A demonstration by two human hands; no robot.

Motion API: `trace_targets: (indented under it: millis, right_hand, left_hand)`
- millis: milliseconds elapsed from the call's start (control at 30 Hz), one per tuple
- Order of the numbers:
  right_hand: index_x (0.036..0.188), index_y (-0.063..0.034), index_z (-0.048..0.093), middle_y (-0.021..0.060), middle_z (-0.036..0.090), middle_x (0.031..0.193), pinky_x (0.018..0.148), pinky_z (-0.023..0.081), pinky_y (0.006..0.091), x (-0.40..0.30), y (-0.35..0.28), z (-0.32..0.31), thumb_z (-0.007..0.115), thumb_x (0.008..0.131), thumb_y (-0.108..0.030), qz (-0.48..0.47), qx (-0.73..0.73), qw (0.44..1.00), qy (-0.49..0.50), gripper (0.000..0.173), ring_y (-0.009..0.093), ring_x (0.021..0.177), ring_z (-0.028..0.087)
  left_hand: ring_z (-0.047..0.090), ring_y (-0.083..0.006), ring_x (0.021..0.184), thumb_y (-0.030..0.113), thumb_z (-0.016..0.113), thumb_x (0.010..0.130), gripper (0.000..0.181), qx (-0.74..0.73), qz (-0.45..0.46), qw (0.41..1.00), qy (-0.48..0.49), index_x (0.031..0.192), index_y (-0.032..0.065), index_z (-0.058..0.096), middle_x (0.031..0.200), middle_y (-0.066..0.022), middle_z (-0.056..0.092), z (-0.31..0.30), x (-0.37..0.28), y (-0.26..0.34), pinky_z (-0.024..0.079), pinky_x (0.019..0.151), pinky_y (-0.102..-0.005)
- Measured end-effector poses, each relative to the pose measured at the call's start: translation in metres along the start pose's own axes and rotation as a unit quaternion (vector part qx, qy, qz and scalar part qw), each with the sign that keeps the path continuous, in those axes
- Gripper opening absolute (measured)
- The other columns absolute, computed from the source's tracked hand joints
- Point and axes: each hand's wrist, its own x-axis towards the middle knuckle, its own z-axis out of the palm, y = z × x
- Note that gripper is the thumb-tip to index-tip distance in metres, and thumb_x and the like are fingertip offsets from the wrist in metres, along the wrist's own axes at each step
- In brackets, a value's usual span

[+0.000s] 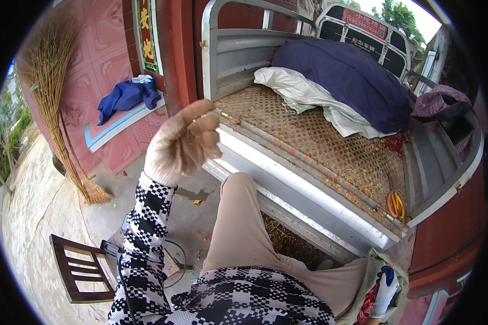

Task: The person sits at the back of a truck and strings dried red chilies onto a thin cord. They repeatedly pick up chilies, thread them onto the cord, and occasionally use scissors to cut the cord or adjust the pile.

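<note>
My left hand (183, 142), in a soiled white knit glove, is raised before the rear edge of a truck's cargo bed (309, 134). Its fingers are loosely bent, with nothing visible in them. At the lower right, my right hand (386, 288), in a white glove with blue coating, has its fingers curled at a greenish woven sack (400, 270) beside my leg. Red mesh or cloth (367, 306) shows next to that wrist. On the bed, a dark blue cloth (341, 77) covers a large heap, with a white woven sack (309, 91) under its near edge.
A metal bar (293, 152) lies along the bed's rear edge, near orange and yellow loops (395, 205). Silver side rails (210, 53) flank the bed. A twig broom (51, 89), blue cloth (128, 96) and dark wooden chair (83, 270) are on the left. A patterned cloth (441, 101) hangs over the right rail.
</note>
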Motion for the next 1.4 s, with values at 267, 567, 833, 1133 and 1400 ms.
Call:
trace_targets:
  millis: [267,567,833,1133,1400]
  right_hand:
    - [0.108,0.0024,0.065,0.0096,0.067,0.084,0.061,0.047,0.0264,0.002,-0.13,0.02,0.057,0.083,-0.003,-0.101,0.089,0.986,-0.1,0.027,0.015,0.066,0.059]
    - [0.106,-0.0056,0.067,0.0169,0.069,0.093,0.074,0.054,0.0386,0.007,-0.23,0.055,0.069,0.078,-0.018,-0.33,-0.023,0.922,-0.199,0.031,0.034,0.081,0.067]
    - [0.113,-0.0038,0.066,0.018,0.069,0.099,0.078,0.053,0.037,0.054,-0.224,0.062,0.067,0.081,-0.021,-0.294,0.053,0.932,-0.205,0.036,0.033,0.087,0.068]
    - [0.126,-0.005,0.059,0.016,0.069,0.105,0.078,0.054,0.0335,0.169,-0.226,0.106,0.067,0.085,-0.023,-0.176,0.059,0.965,-0.185,0.046,0.025,0.09,0.069]
    - [0.124,-0.007,0.058,0.0193,0.066,0.107,0.08,0.052,0.0423,0.227,-0.199,0.133,0.065,0.083,-0.031,-0.247,-0.135,0.947,-0.152,0.048,0.036,0.093,0.065]
  left_hand:
    - [0.066,-0.0231,0.082,0.023,0.049,0.098,0.037,0.025,-0.002,0.997,0.078,0.125,-0.0026,0.053,0.105,-0.0135,0.067,-0.036,0.04,0.041,0.056,0.067,-0.0391]
    - [0.067,-0.0166,0.07,0.019,0.05,0.099,0.021,0.139,0.161,0.955,0.209,0.107,0.0026,0.061,0.09,-0.0065,0.07,-0.043,0.049,0.153,0.053,0.054,-0.0279]
    - [0.064,-0.0149,0.064,0.019,0.064,0.087,0.019,0.163,-0.015,0.918,0.361,0.101,0.0053,0.061,0.08,-0.0023,0.069,-0.11,0.096,0.003,0.051,0.055,-0.0268]
    - [0.061,-0.0288,0.109,0.034,0.077,0.071,0.096,0.828,-0.078,0.553,-0.06,0.147,0.0072,0.026,0.141,-0.0188,0.045,-0.012,0.208,-0.188,0.051,0.092,-0.0363]
    - [0.061,-0.0308,0.113,0.041,0.079,0.068,0.114,0.864,-0.118,0.486,-0.066,0.152,0.0101,0.009,0.156,-0.0225,0.02,-0.035,0.289,-0.293,0.054,0.087,-0.0363]
